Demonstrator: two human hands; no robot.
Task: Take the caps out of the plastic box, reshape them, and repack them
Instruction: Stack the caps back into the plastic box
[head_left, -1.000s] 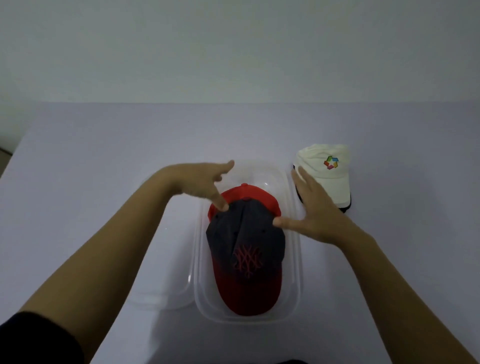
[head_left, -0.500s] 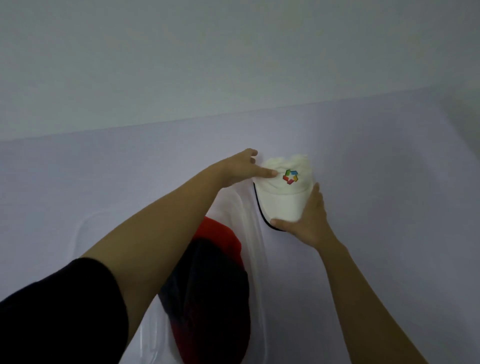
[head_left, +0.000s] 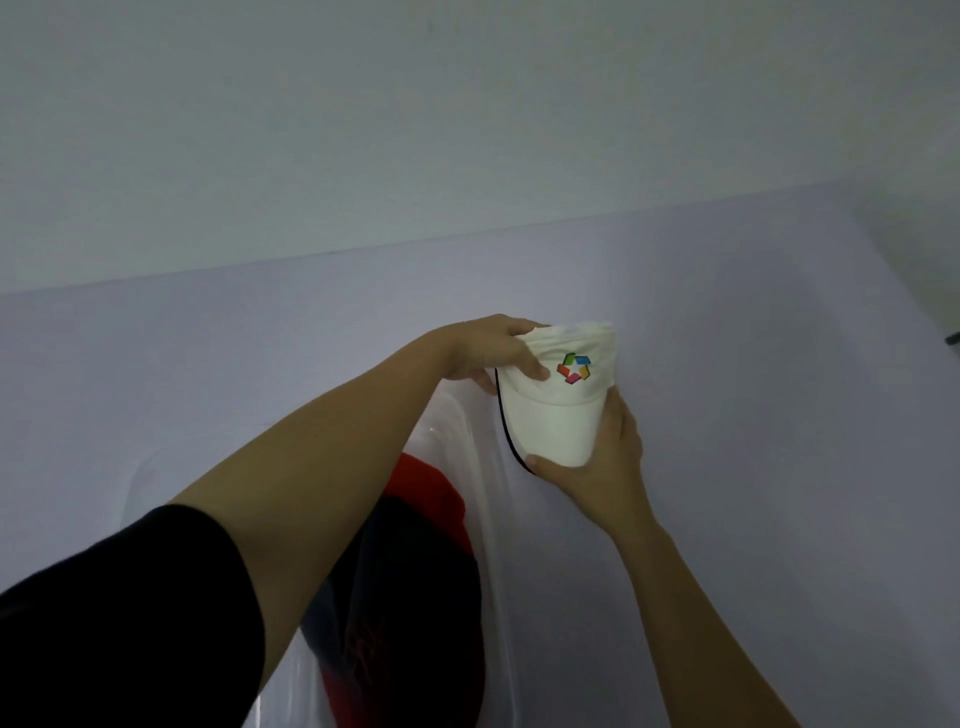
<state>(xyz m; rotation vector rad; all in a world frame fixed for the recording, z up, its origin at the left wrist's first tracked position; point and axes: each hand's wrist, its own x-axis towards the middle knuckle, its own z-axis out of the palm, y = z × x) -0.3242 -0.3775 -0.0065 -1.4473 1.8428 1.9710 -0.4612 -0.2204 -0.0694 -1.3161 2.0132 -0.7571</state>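
One cap (head_left: 558, 410) sits right of the plastic box (head_left: 493, 499), another cap (head_left: 415, 561) inside it.

The scene is dim and flat, with a cool grey-violet cast and no hard glare; the white cap (head_left: 558, 395), gripped between the left hand (head_left: 493, 348) and right hand (head_left: 602, 467), is the brightest thing. Soft, diffuse shadows fall on the table (head_left: 779, 415) to the right of and below the grip, and the plastic box (head_left: 493, 519) below-left of it gives only faint sheen. The wide lens tilts and bows the table's far edge above the grip, and detail is soft throughout.
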